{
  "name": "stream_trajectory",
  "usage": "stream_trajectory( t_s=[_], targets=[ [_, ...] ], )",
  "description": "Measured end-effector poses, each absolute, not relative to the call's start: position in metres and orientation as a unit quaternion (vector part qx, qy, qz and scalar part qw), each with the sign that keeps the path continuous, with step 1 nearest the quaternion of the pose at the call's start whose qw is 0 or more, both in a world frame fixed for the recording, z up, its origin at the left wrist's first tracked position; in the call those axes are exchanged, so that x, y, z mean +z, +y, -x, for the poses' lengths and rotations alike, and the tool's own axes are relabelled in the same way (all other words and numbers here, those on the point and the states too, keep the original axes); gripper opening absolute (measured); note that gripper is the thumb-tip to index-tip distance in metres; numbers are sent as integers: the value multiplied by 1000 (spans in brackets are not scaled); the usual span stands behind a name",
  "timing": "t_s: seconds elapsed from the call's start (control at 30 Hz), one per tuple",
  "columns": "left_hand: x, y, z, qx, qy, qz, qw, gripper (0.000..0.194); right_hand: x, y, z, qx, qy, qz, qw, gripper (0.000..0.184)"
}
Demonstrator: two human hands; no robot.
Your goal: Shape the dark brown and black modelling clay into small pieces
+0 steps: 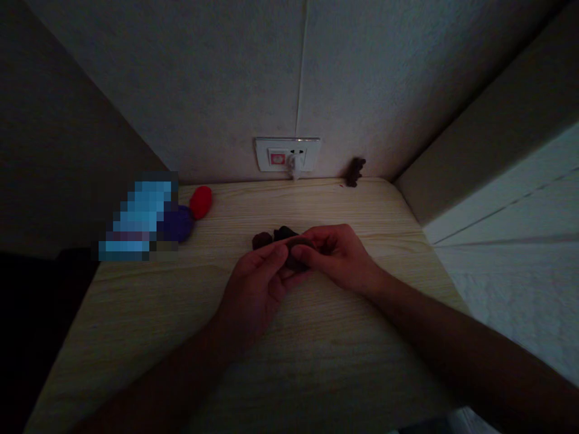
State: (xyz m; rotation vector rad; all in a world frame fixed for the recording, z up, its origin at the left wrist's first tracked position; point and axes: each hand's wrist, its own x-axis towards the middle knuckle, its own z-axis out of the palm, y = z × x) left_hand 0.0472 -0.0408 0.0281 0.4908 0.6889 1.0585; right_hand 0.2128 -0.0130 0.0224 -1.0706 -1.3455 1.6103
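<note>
Both hands meet over the middle of the wooden table, closed on one flattened brown piece of modelling clay [297, 259]. My left hand [253, 283] grips its left side, the thumb lying on top. From the right, my right hand [348, 259] presses a thumb onto the upper face, with its fingers curled behind. Parts of the clay are hidden by the fingers. Just beyond my left hand sit a small brown lump [261, 241] and a black lump [284, 232], partly covered by the hands.
A red lump [201, 202] and a dark blue lump [180, 224] lie at the table's back left, beside a blurred-out bright object [140, 217]. A dark brown knobbly piece [355, 172] stands by the wall. A socket plate [266, 155] with a plug is above the table's back edge.
</note>
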Motion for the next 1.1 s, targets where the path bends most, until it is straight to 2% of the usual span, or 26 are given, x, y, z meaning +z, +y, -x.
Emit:
stream_trajectory(
  t_s=[1.1],
  targets=[
    [29,-41,-46,482,338,-237,773,19,23,-12,-215,653,-520,403,375,26]
  ],
)
